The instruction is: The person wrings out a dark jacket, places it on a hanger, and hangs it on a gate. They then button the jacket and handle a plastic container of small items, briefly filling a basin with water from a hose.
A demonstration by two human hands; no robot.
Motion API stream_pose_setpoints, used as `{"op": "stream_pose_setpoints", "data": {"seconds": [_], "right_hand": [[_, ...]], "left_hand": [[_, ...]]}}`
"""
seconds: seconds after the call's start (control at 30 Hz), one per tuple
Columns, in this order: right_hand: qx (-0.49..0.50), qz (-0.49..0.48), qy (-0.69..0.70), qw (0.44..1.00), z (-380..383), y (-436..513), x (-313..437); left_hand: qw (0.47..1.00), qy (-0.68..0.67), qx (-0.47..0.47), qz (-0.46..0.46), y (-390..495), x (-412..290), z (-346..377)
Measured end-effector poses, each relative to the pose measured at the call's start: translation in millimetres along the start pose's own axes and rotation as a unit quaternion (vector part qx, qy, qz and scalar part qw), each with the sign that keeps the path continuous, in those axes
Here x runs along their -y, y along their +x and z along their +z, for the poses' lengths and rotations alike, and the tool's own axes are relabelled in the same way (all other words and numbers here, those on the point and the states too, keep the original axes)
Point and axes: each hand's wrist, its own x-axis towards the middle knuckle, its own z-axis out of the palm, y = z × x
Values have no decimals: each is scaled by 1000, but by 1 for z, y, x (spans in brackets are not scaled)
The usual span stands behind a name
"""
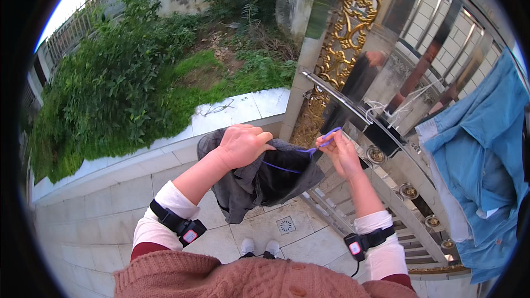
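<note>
A dark grey garment (244, 190) hangs in front of me, with a black opening towards its right side. My left hand (245, 145) is closed on its upper edge. A thin purple hanger (283, 168) shows inside the garment's opening, and its hook end sticks out to the right. The fingers of my right hand (341, 155) pinch that purple hook end, just right of the garment. The part of the hanger under the cloth is hidden.
A metal bar (337, 96) with white string (397, 111) crosses before a shiny gate with gold scrollwork (352, 29). Blue clothing (488, 153) hangs at the right. A white-tiled planter ledge (244, 107) borders greenery at the left. A floor drain (286, 224) lies beyond my shoes.
</note>
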Motion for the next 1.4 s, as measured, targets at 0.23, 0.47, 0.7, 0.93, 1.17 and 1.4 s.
{"op": "stream_pose_setpoints", "data": {"seconds": [0.23,0.47,0.7,0.93,1.17,1.4], "right_hand": [[21,-16,257,966,40,12,-27],[0,-52,158,986,79,18,-26],[13,-117,61,991,101,19,-28],[-33,-125,39,991,99,17,4],[-56,-185,18,981,102,16,29],[-151,-198,40,968,88,17,50]], "left_hand": [[990,-108,68,-55,-16,10,3],[969,-203,34,-135,-28,22,10],[929,-350,-23,-114,-9,24,27],[906,-397,129,-74,19,21,23],[899,-365,187,-152,21,15,20],[947,-285,28,-146,-49,60,20]]}}
